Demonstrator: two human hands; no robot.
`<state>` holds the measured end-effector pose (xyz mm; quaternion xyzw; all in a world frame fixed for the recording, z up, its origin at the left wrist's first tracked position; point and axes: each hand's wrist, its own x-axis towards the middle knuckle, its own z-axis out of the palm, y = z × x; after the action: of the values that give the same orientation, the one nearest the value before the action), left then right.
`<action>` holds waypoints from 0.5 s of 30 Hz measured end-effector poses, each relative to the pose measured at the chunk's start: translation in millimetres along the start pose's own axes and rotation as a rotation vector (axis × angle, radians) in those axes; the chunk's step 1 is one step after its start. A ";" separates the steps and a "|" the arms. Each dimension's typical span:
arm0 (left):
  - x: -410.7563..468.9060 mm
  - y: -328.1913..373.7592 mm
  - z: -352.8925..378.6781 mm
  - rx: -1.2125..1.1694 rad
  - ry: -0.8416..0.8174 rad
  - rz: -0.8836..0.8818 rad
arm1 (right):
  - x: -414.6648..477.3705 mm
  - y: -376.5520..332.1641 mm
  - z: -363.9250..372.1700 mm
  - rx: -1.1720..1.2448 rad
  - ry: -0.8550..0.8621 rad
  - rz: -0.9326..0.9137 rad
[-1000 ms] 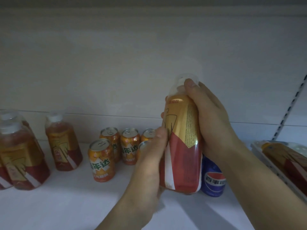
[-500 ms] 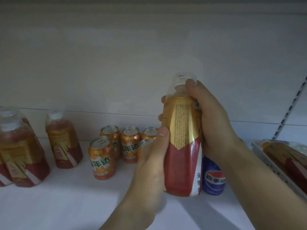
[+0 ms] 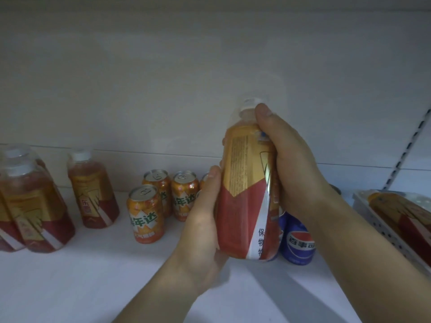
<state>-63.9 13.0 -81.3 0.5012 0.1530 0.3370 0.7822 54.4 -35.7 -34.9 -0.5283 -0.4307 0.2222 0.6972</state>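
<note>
I hold a tea bottle (image 3: 245, 201) with a gold and red label and a white cap upright above a white shelf (image 3: 93, 276), between both hands. My left hand (image 3: 203, 229) cups its lower left side, thumb up along the label. My right hand (image 3: 293, 164) grips the upper right side, thumb near the cap. The label's small-print panel faces me.
Three like bottles (image 3: 93, 194) stand at the left. Several orange cans (image 3: 145, 215) stand behind my left hand. A blue Pepsi can (image 3: 298, 241) stands behind the held bottle. A perforated white tray (image 3: 373, 220) at the right holds another bottle lying down.
The bottle has been turned about its upright axis between my hands, so the small-print panel moved leftward across the front. Both hands kept their hold.
</note>
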 end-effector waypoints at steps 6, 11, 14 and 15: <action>-11.6 -17.1 -6.5 0.213 0.025 0.166 | -5.4 -5.5 1.0 -0.062 0.028 -0.131; -9.3 -10.4 -8.3 0.013 -0.132 0.076 | -6.5 -7.0 0.6 0.052 -0.062 -0.088; -11.4 -12.1 -6.7 0.105 -0.113 0.148 | -7.1 -7.2 2.9 -0.003 0.002 -0.141; -11.2 -12.7 -5.6 0.145 -0.085 0.193 | -7.1 -6.6 3.6 -0.017 0.015 -0.152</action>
<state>-70.5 5.8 -96.2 0.5825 0.0948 0.3774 0.7137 46.7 -41.5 -31.1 -0.5014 -0.4665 0.1610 0.7107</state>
